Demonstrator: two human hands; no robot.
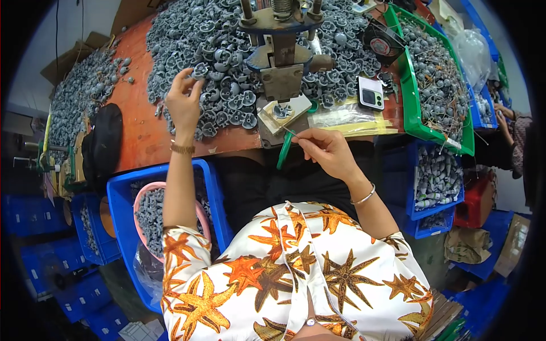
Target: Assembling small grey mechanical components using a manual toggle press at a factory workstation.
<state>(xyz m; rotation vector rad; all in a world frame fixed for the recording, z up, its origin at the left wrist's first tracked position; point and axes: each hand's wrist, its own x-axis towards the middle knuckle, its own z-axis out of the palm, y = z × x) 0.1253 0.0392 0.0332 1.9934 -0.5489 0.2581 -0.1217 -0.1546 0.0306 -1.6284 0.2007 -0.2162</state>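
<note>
My left hand [183, 107] is raised at the edge of a heap of grey plastic pieces, its thumb and fingertips closed around one small grey half-shell [200, 70]. In front of me stands a metal bench press [282, 80]. Under its head, a pale block [294, 109] carries another grey plastic piece [281, 111]. My right hand [325, 150] is just in front of the block, pinching a thin rod [290, 132] whose far end reaches the block's near edge. A green strip or handle [284, 151] hangs beside those fingertips; what it joins to is unclear.
Grey half-shells [199, 34] cover much of the red tabletop [135, 139]. A phone [371, 93] lies right of the press, near a green crate [467, 136] of grey parts. Below left, a blue bin [116, 199] holds a pink basket [138, 213]. Another person's hand [503, 116] shows far right.
</note>
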